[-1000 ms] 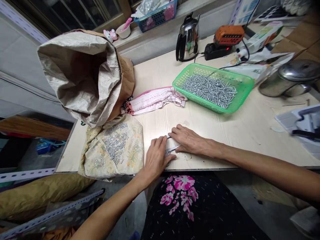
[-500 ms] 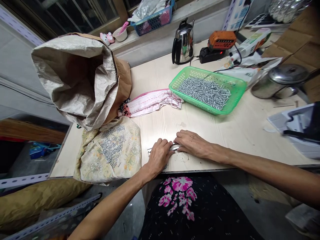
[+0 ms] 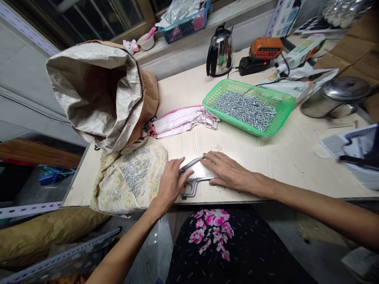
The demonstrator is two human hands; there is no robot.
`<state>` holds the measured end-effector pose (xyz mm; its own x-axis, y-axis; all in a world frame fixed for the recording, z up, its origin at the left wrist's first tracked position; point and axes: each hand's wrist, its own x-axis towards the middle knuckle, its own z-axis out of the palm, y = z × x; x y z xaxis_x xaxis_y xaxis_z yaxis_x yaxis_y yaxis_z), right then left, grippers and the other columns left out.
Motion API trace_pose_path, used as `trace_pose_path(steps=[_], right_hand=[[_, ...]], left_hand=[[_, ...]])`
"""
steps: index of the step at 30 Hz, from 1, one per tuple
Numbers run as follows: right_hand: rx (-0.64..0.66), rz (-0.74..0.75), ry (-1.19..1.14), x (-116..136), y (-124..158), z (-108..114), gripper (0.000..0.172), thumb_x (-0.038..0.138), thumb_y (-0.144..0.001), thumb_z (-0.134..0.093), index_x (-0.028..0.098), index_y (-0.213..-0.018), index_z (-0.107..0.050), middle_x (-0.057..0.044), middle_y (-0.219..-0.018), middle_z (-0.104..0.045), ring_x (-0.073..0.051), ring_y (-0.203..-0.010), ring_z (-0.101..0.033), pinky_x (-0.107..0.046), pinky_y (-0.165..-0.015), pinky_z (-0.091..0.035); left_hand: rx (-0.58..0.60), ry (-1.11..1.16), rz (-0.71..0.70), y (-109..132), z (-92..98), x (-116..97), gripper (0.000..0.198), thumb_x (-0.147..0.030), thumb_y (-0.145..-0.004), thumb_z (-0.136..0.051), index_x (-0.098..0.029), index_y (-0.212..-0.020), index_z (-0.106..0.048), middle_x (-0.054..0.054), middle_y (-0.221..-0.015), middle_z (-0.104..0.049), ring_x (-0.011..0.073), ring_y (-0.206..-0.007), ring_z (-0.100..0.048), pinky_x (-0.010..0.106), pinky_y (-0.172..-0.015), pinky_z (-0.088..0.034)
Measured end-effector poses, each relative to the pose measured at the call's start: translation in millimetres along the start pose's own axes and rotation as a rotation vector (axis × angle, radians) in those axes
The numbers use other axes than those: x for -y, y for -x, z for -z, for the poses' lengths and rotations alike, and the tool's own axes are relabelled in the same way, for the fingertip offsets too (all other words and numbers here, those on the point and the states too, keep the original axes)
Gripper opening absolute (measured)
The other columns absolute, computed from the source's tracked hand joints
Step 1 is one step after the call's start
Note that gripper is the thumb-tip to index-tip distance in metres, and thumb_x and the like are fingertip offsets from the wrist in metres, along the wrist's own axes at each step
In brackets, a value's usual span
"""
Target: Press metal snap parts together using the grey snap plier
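Note:
A grey metal hand tool [image 3: 194, 182] with two long arms lies at the near table edge, its arms spread apart in a V. My left hand [image 3: 171, 182] grips its left end, thumb over one arm and fingers curled round it. My right hand [image 3: 227, 171] lies flat with fingers stretched, resting on the right ends of both arms. Just left of my left hand a floral cloth [image 3: 112, 193] carries a heap of small metal pins [image 3: 134, 171]. A green plastic basket [image 3: 284, 112] further back holds many more pins.
A big crumpled paper sack [image 3: 97, 86] stands open at the left. A pink cloth [image 3: 183, 119] lies mid-table. At the back are a steel kettle [image 3: 220, 49], an orange charger [image 3: 265, 48] and cables; a steel pot [image 3: 340, 94] and grey tray [image 3: 349, 146] sit at the right.
The tool's two arms, closed together under both hands before, now stand spread apart. My left hand has shifted left toward the floral cloth; my right hand stayed near the same spot.

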<state>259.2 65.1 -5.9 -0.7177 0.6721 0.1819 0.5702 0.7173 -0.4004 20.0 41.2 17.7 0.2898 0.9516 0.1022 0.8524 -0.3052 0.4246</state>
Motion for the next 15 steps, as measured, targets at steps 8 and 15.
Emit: trace_pose_path(steps=[8, 15], right_hand=[[-0.029, 0.033, -0.008, 12.8, -2.7, -35.5, 0.008, 0.019, -0.093, -0.054, 0.017, -0.089, -0.061, -0.004, -0.087, -0.057, -0.019, -0.084, -0.046, -0.032, -0.072, -0.033], [-0.154, 0.070, 0.117, 11.8, -12.8, -47.5, 0.015, 0.014, -0.095, -0.050, 0.017, -0.081, -0.056, -0.003, -0.081, -0.055, -0.018, -0.078, -0.044, -0.031, -0.069, -0.030]], left_hand=[[0.323, -0.078, 0.487, 30.2, 4.1, 3.6, 0.034, -0.046, -0.075, -0.068, -0.018, -0.058, -0.061, 0.003, -0.070, -0.061, 0.0182, -0.070, -0.056, 0.026, -0.060, -0.031], [0.405, -0.045, 0.476, 15.1, 2.0, 11.4, 0.028, -0.031, -0.072, -0.062, -0.018, -0.049, -0.054, -0.002, -0.050, -0.047, 0.0133, -0.053, -0.045, 0.025, -0.055, -0.021]])
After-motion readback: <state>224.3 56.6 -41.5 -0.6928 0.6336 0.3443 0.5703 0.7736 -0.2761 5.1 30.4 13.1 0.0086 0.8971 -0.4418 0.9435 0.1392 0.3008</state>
